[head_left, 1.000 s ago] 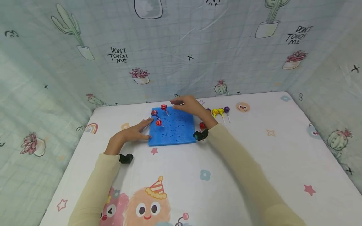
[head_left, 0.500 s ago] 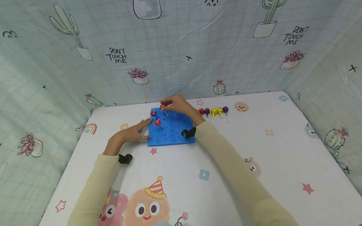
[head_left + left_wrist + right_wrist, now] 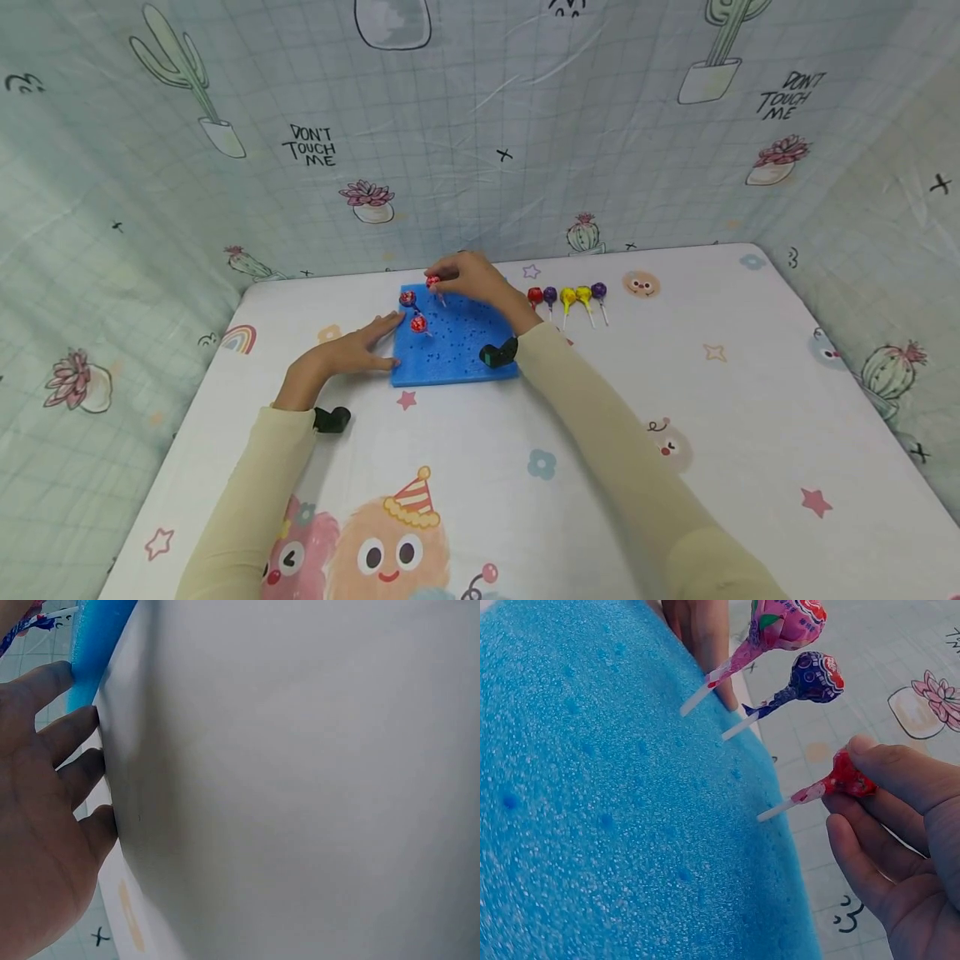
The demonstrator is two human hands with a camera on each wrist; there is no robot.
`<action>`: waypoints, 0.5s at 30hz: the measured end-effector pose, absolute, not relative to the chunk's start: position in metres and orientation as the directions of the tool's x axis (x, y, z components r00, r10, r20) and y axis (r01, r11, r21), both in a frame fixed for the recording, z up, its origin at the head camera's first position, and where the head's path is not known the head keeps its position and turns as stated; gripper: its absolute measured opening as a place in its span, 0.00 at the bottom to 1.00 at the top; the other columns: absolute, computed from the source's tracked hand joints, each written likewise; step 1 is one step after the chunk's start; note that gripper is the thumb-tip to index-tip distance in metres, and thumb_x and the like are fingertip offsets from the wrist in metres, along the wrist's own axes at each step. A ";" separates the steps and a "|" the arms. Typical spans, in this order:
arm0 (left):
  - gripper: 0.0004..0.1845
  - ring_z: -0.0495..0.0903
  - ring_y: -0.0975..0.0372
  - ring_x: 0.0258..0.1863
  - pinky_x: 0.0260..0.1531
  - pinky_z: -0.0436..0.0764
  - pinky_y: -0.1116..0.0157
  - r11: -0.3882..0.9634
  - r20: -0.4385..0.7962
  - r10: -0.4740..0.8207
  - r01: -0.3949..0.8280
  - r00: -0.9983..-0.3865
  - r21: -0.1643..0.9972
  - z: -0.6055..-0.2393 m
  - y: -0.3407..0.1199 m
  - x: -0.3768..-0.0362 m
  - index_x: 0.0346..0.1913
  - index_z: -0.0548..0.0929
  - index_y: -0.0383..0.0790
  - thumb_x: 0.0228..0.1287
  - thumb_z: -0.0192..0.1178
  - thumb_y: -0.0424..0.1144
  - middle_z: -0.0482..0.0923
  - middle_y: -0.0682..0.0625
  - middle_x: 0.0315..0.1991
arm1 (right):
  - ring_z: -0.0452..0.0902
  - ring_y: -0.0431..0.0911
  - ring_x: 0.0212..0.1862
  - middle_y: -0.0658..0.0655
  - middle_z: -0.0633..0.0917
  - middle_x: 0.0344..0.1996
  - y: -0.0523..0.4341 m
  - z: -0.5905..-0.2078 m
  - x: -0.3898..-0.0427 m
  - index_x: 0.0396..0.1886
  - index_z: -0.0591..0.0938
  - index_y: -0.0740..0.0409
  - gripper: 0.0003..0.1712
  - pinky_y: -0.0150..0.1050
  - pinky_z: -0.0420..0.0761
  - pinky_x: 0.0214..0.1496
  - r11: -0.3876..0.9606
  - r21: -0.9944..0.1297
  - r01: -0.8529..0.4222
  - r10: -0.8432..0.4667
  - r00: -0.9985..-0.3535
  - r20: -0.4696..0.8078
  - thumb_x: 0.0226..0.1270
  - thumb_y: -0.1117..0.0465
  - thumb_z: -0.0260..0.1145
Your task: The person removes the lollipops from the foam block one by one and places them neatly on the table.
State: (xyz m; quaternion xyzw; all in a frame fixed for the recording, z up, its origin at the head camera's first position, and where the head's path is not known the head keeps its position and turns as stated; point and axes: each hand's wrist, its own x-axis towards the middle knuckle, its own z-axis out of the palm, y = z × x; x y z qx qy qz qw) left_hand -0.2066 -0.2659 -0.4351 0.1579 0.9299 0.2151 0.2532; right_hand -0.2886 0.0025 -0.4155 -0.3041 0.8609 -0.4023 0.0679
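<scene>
A blue foam block (image 3: 456, 339) lies flat on the bench (image 3: 675, 417), which is covered with a white cloth printed with cartoon figures. The block serves as the landmark here.

The right hand (image 3: 468, 277) hangs over the far left corner of the block. Its grip is clamped on a red lollipop (image 3: 432, 282): thumb and fingertips (image 3: 877, 761) pinch the wrapped head, and in the right wrist view the white stick runs down at a slant to the foam surface, its end touching or entering the block near the edge.

Two more lollipops stand tilted in the block beside it, both along the left side: a purple lollipop (image 3: 407, 297) next to the held one, and a pink lollipop (image 3: 418, 324) a little nearer to the person.

The left hand (image 3: 347, 356) rests at the left edge of the block, palm down on the cloth. Its grip is apart: the fingers lie straight and relaxed, the fingertips (image 3: 64, 675) touching the side of the foam, holding nothing.

To the right of the block, near its far corner, a row of lollipops (image 3: 566, 297) lies on the cloth, side by side: one red, one purple, two yellow, one purple.
</scene>
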 end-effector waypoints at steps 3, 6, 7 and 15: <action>0.55 0.31 0.40 0.80 0.72 0.42 0.30 0.857 -0.406 0.405 0.186 -0.819 0.481 -0.434 -0.265 -0.207 0.83 0.42 0.55 0.64 0.65 0.61 0.33 0.38 0.83 | 0.80 0.48 0.62 0.54 0.87 0.56 0.003 -0.412 -0.289 0.62 0.84 0.54 0.22 0.41 0.79 0.65 0.495 -0.741 -0.454 -0.557 -0.820 0.130 0.72 0.52 0.68; 0.54 0.31 0.40 0.80 0.71 0.42 0.30 0.864 -0.413 0.398 0.182 -0.819 0.470 -0.434 -0.265 -0.206 0.83 0.42 0.56 0.64 0.64 0.61 0.33 0.39 0.83 | 0.81 0.47 0.61 0.53 0.87 0.54 0.003 -0.405 -0.288 0.62 0.84 0.53 0.21 0.40 0.80 0.64 0.475 -0.763 -0.437 -0.530 -0.835 0.149 0.73 0.51 0.67; 0.54 0.31 0.40 0.80 0.71 0.43 0.30 0.866 -0.415 0.395 0.181 -0.820 0.466 -0.433 -0.265 -0.206 0.83 0.42 0.56 0.64 0.64 0.61 0.33 0.39 0.83 | 0.82 0.47 0.60 0.54 0.87 0.54 0.004 -0.402 -0.288 0.61 0.84 0.54 0.21 0.40 0.80 0.63 0.459 -0.775 -0.434 -0.523 -0.838 0.159 0.73 0.52 0.67; 0.54 0.31 0.40 0.80 0.71 0.43 0.30 0.860 -0.421 0.401 0.176 -0.813 0.480 -0.428 -0.264 -0.205 0.83 0.43 0.55 0.64 0.64 0.59 0.33 0.38 0.83 | 0.84 0.44 0.54 0.54 0.89 0.50 0.010 -0.384 -0.285 0.60 0.85 0.56 0.20 0.36 0.82 0.59 0.415 -0.794 -0.444 -0.527 -0.829 0.188 0.72 0.55 0.68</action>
